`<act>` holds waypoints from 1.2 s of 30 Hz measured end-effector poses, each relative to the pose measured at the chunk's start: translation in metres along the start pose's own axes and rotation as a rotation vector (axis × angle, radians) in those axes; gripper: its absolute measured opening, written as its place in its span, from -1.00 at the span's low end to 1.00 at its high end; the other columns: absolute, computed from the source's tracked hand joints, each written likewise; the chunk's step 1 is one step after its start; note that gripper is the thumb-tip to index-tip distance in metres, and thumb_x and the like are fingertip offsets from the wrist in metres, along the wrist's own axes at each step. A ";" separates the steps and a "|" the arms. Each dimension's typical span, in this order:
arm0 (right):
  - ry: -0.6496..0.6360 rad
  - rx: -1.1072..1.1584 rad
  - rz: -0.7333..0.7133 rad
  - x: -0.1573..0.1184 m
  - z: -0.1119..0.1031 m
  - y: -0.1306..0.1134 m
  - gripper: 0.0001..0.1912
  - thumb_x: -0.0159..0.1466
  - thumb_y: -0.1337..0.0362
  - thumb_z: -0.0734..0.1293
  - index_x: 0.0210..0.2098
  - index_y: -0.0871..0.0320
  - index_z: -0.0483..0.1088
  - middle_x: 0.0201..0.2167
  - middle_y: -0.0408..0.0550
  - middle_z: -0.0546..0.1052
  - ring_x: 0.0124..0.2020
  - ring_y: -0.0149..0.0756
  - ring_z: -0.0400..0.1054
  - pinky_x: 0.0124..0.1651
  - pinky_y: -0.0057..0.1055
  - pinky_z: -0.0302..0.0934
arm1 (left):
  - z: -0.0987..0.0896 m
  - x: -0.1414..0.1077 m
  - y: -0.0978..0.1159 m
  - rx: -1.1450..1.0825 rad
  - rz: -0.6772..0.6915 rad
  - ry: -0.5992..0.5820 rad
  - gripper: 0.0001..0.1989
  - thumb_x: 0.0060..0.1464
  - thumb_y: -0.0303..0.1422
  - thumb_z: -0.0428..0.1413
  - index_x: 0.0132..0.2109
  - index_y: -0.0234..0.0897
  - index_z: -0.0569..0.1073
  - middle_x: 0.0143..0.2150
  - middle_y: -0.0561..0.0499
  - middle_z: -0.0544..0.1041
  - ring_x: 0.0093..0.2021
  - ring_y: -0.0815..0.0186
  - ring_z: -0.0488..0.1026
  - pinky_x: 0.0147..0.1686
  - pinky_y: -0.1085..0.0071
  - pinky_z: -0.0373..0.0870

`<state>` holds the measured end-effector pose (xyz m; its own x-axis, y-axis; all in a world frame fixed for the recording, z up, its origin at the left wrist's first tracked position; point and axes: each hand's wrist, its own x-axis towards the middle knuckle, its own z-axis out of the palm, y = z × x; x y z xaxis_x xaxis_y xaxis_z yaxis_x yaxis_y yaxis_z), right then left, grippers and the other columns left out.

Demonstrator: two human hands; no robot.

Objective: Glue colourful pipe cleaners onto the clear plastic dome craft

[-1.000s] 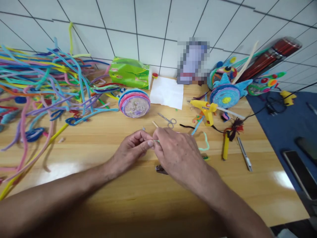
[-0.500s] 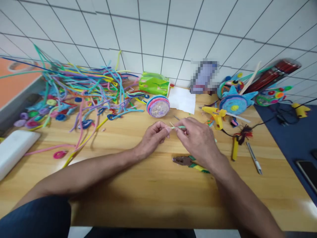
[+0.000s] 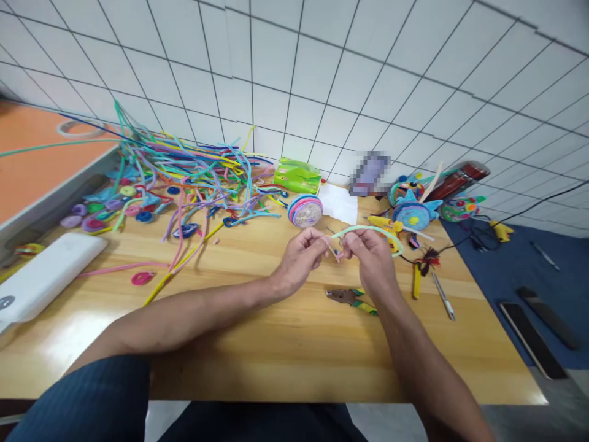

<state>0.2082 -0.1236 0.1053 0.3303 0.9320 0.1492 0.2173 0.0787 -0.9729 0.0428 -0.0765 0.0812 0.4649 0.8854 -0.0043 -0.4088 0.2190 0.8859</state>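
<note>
My left hand (image 3: 299, 263) is closed in a pinch on one end of a light green pipe cleaner (image 3: 399, 241) and a thin pale stick-like piece (image 3: 333, 250). My right hand (image 3: 373, 255) is closed close beside it, fingertips together. The pipe cleaner arcs over the right hand and curls back behind it; its far end is hidden there, and the right fingers seem to grip part of it. Below the hands, pliers (image 3: 341, 296) with green and yellow handles lie on the wooden table (image 3: 257, 344). A round coiled pipe-cleaner piece (image 3: 307, 212) stands just beyond my left hand.
Tangled pipe cleaners (image 3: 207, 162) and small coils fill the back left, near a white case (image 3: 57, 276). A green packet (image 3: 297, 176) and white paper (image 3: 341, 204) lie at the back. On the right are a yellow glue gun (image 3: 381, 223), finished blue piece (image 3: 411, 216) and pen-like cutter (image 3: 444, 296).
My hands have drawn slightly apart. The green pipe cleaner, earlier a short straight length between my fingers, now shows as a long loop over the right hand. The camera view has shifted.
</note>
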 end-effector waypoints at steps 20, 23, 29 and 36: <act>-0.353 -0.816 0.125 0.091 -0.009 0.030 -0.75 0.27 0.09 0.40 -0.48 0.02 0.42 -0.44 -0.08 0.58 -0.30 -0.14 0.45 -0.17 -0.24 0.25 | -0.114 0.110 -0.015 1.035 0.501 -0.086 -0.11 0.15 -0.16 0.43 0.51 -0.24 0.31 0.57 -0.34 0.40 0.65 -0.18 0.32 0.69 -0.20 0.25; -0.236 -0.826 0.055 0.087 -0.007 0.037 -0.81 0.31 0.06 0.41 -0.30 0.02 0.48 -0.23 0.02 0.70 -0.16 -0.06 0.54 0.00 -0.14 0.35 | -0.113 0.114 -0.024 0.970 0.497 -0.128 -0.14 0.20 -0.10 0.42 0.51 -0.22 0.30 0.50 -0.33 0.48 0.52 -0.13 0.49 0.58 -0.14 0.42; -0.208 -0.414 -0.071 0.071 0.007 0.051 -0.50 0.31 -0.07 0.46 0.13 0.03 0.45 0.12 0.14 0.73 0.10 0.02 0.63 0.13 -0.03 0.50 | -0.105 0.099 -0.030 1.051 0.618 -0.063 -0.13 0.18 -0.10 0.44 0.49 -0.19 0.29 0.46 -0.31 0.48 0.51 -0.13 0.45 0.57 -0.16 0.41; -0.222 -0.250 0.000 0.048 0.011 0.048 -0.41 0.30 -0.18 0.53 0.14 0.02 0.47 0.09 0.09 0.72 0.07 -0.01 0.63 0.15 0.01 0.51 | -0.091 0.062 -0.035 1.156 0.559 -0.028 -0.04 0.19 -0.06 0.42 0.57 -0.24 0.24 0.47 -0.38 0.37 0.55 -0.24 0.33 0.59 -0.29 0.30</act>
<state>0.2248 -0.0716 0.0637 0.1277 0.9886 0.0800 0.4449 0.0150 -0.8954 0.0144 0.0078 0.0078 0.4739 0.7293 0.4936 0.3562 -0.6713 0.6500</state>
